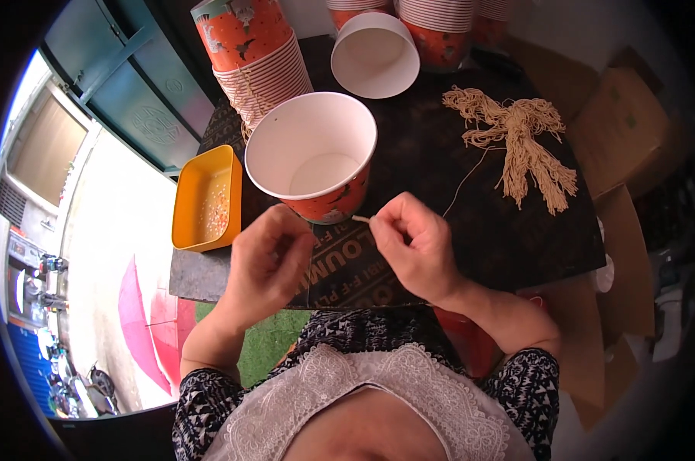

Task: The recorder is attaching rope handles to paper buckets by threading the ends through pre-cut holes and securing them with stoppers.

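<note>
A white paper bucket (317, 142) with an orange printed outside stands upright before me, its mouth facing up, with nothing seen inside. My right hand (417, 250) is closed just right of its base, pinching a beige cord (360, 220) whose short end sticks out toward the left. Across from it, my left hand (271, 261) is closed at the fingertips, close to the bucket's lower front. What lies between those left fingers is too small to make out. From a tied bundle of beige cords (520, 142) at the right, one strand trails toward my right hand.
A yellow tray (226, 192) holding small pale and orange beads sits at the table's left edge. Behind it rises a tall stack of orange buckets (259, 77). Another bucket (375, 58) lies tipped at the back, near more stacks. Cardboard boxes (620, 131) stand right of the dark table (409, 165).
</note>
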A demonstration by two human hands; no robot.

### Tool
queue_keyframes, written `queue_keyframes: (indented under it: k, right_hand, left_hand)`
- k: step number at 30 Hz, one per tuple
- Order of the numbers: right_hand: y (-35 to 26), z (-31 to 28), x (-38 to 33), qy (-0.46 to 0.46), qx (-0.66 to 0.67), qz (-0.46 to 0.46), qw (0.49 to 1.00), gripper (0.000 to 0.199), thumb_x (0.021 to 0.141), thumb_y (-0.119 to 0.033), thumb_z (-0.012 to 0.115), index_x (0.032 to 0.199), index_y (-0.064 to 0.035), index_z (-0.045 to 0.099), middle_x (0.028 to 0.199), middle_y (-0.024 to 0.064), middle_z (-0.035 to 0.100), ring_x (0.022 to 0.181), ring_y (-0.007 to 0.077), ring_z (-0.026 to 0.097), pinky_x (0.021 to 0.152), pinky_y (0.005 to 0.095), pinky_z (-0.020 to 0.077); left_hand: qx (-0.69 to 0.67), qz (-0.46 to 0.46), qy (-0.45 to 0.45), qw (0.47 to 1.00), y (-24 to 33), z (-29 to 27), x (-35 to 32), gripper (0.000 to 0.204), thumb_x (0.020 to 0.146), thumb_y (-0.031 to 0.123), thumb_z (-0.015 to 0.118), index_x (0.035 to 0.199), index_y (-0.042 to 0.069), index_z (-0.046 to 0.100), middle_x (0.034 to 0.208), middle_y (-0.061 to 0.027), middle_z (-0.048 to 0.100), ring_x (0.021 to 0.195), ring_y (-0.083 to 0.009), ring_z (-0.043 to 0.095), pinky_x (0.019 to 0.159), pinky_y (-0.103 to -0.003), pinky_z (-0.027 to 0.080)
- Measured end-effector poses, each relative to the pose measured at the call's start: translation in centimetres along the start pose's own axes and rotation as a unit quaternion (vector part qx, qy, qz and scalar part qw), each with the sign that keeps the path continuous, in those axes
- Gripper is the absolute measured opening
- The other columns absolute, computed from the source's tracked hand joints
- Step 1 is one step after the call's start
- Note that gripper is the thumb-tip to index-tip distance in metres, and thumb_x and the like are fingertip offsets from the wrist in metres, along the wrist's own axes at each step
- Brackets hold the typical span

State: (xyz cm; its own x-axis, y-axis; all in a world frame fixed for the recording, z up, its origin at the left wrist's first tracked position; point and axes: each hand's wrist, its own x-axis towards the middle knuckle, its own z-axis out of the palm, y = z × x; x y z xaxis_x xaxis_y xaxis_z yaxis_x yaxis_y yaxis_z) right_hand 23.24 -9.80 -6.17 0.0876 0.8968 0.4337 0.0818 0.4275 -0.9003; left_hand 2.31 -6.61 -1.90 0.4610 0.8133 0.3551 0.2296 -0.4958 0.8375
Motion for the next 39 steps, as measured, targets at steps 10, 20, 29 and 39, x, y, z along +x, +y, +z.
queue_keyframes:
  k: [10, 20, 29, 39]
  right_hand:
    - [1.4, 0.1, 2.2, 0.051, -0.054, -0.051, 0.996, 0.019, 0.088, 0.002, 0.062, 0.078, -0.0026, 0.047, 0.063, -0.0025, 0.049, 0.057, 0.0019, 0.046, 0.050, 0.0214, 0.0399]
    - [2.3, 0.3, 2.7, 0.061, -0.115, -0.111, 0.985, 0.020, 0.086, 0.006, 0.063, 0.079, -0.0023, 0.046, 0.061, 0.0022, 0.052, 0.054, 0.0065, 0.051, 0.049, 0.0243, 0.0431]
    - [2.5, 0.8, 3.4, 0.052, -0.134, -0.113, 0.983, 0.019, 0.086, 0.004, 0.064, 0.079, -0.0018, 0.047, 0.061, 0.0049, 0.053, 0.054, 0.0094, 0.054, 0.049, 0.0261, 0.0443]
    - [2.4, 1.1, 3.7, 0.044, -0.131, -0.091, 0.986, 0.011, 0.088, 0.001, 0.063, 0.086, -0.0002, 0.052, 0.066, 0.0124, 0.061, 0.059, 0.0206, 0.065, 0.054, 0.0310, 0.0491]
  left_hand:
    - [0.046, 0.018, 0.053, 0.997, 0.4, -1.4, 0.3, 0.007, 0.088, -0.005, 0.059, 0.084, 0.000, 0.055, 0.068, -0.0002, 0.053, 0.058, -0.0042, 0.048, 0.052, -0.021, 0.037]
    - [0.055, 0.024, 0.054, 0.997, -0.1, -1.8, 0.3, 0.009, 0.088, -0.005, 0.059, 0.081, 0.000, 0.055, 0.065, 0.0001, 0.051, 0.057, -0.0043, 0.046, 0.051, -0.021, 0.036]
    - [0.017, 0.026, 0.057, 0.998, 0.8, -2.2, 1.5, 0.006, 0.087, -0.006, 0.059, 0.084, -0.001, 0.056, 0.070, -0.0017, 0.051, 0.059, -0.0056, 0.045, 0.052, -0.022, 0.036]
    - [0.225, 0.174, -0.102, 0.953, 0.7, -2.7, 9.4, 0.020, 0.088, 0.004, 0.059, 0.107, 0.003, 0.063, 0.107, -0.0148, 0.058, 0.097, -0.0328, 0.057, 0.085, -0.040, 0.047]
